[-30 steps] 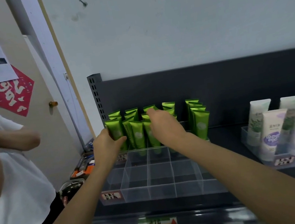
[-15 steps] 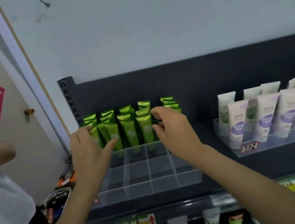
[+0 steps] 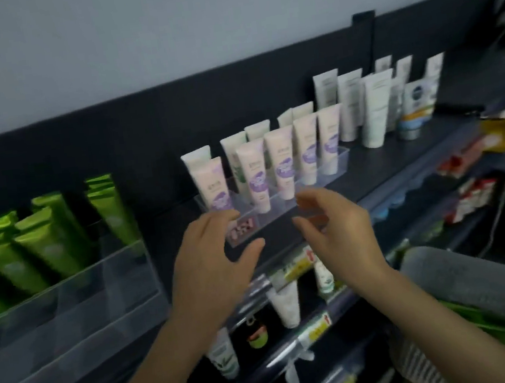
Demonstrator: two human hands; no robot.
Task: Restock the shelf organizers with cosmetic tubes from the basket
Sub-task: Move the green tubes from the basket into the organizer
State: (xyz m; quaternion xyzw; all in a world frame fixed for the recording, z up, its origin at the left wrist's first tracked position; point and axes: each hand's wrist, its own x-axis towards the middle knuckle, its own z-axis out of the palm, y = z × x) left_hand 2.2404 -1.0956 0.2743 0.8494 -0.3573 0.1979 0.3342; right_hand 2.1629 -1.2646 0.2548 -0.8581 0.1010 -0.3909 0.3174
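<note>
The left hand (image 3: 212,260) and the right hand (image 3: 342,231) are raised side by side in front of a small clear plastic organizer tray (image 3: 279,212) on the dark shelf (image 3: 399,154); both have their fingers spread and loosely curved, thumbs apart from the fingers, and neither holds anything; their fingertips overlap the tray's front wall (the blur hides whether they touch it); the tray holds upright pale cream tubes with purple labels (image 3: 282,162) in rows; to the left, shiny green cosmetic tubes (image 3: 44,239) stand upright in the back cells of a large clear divided organizer (image 3: 67,303), whose front cells hold no tubes; at lower right, just beside the right forearm, a grey basket (image 3: 465,273) holds more green tubes (image 3: 501,335) lying flat; further right on the shelf stand taller white tubes (image 3: 374,109).
</note>
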